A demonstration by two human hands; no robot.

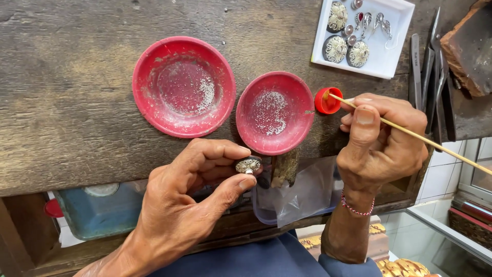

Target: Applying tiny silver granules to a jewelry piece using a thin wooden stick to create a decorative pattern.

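Observation:
My left hand point(192, 197) pinches a small round silver filigree piece point(248, 165) between thumb and fingers at the front edge of a worn wooden bench point(66, 102). My right hand point(382, 141) grips a thin wooden stick point(410, 134), whose tip reaches into a small red bottle cap point(326, 101). Beside the cap sits a red dish point(274, 113) holding tiny silver granules. A larger red dish point(183, 86) with fewer granules lies to its left.
A white tray point(382, 56) at the back right holds several filigree ornaments and small pendants. Metal tweezers and tools point(430, 66) lie right of it, near a brown block point(469, 46). A clear plastic sheet point(302, 195) and a blue container point(97, 213) sit below the bench.

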